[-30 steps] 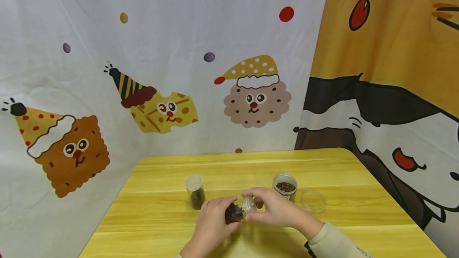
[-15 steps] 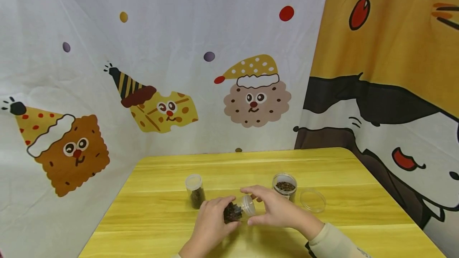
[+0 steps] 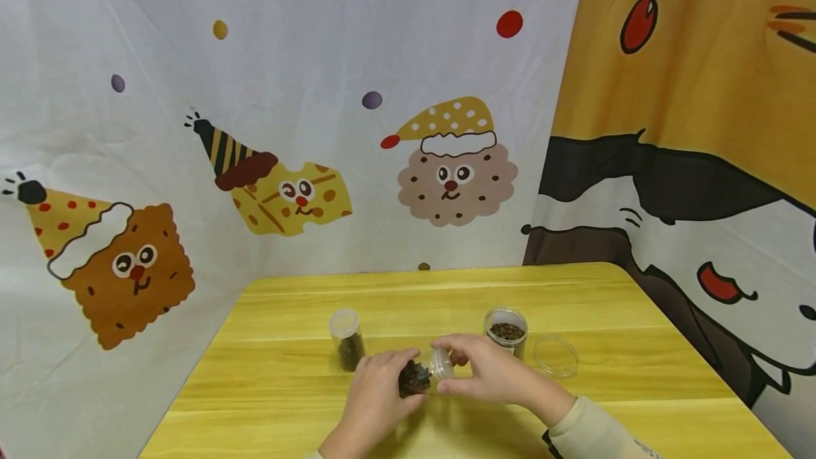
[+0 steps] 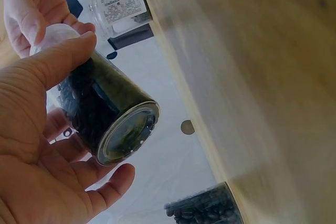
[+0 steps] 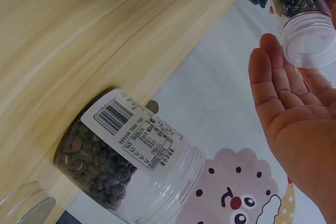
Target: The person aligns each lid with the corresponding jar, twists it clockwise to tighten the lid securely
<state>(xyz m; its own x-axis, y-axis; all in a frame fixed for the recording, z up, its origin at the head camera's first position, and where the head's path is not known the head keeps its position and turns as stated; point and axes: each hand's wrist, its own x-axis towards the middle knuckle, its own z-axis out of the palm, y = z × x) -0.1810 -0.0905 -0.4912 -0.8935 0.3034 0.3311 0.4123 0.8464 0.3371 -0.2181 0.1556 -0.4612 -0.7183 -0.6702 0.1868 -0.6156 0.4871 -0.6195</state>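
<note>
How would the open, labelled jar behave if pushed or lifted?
The jar is likely stiff, its round shape undented. Brown beans sit low in it, so it may slide before tipping. If tilted, it would probably spill, since its lid lies off beside it.

I can see the person's left hand (image 3: 381,389) gripping a clear jar (image 3: 415,378) of dark pieces, tipped over, mouth toward three o'clock, where the right hand (image 3: 487,372) pinches its clear cap (image 3: 442,364). At ten o'clock stands a capped jar (image 3: 348,342); at two, an uncovered jar (image 3: 507,333) of brown beans, a transparent lid (image 3: 557,356) on its three o'clock side.
</note>
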